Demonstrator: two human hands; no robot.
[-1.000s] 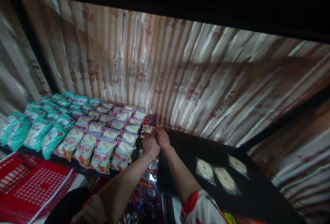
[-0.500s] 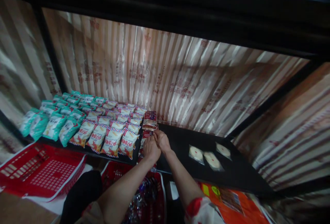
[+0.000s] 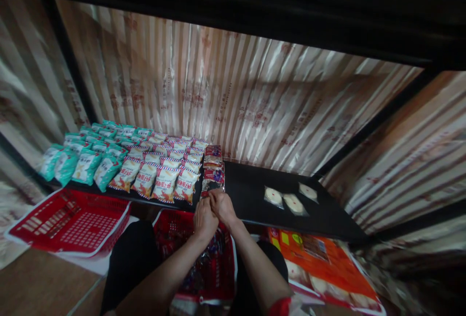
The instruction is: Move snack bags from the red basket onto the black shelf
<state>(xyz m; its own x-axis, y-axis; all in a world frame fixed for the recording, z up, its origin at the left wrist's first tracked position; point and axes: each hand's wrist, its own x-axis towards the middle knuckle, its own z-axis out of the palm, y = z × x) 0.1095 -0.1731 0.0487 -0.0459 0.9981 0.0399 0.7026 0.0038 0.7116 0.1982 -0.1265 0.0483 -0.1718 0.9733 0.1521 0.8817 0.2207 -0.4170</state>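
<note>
My left hand [image 3: 206,220] and my right hand [image 3: 223,207] meet at the shelf's front edge, with fingers curled and pressed together. What they hold, if anything, is hidden behind the knuckles. Just beyond my fingertips, a short row of dark red snack packets [image 3: 214,176] runs back along the shelf; its near end is partly covered by my hands. Left of this row stand white and orange snack bags [image 3: 165,182] with striped tops. Below my forearms sits a red basket [image 3: 227,262] containing several dark, shiny packets [image 3: 198,270].
Teal snack bags [image 3: 87,166] fill the left of the black shelf [image 3: 247,194]. Three round, pale wrapped items [image 3: 294,204] lie on its right. Another red basket [image 3: 82,224] rests at lower left. A large orange package [image 3: 309,253] is at lower right. A dark beam [image 3: 233,20] crosses overhead.
Both hands have drawn back toward me, from over the red packet row to the shelf's front edge. More of the red packets shows. The view has shifted slightly.
</note>
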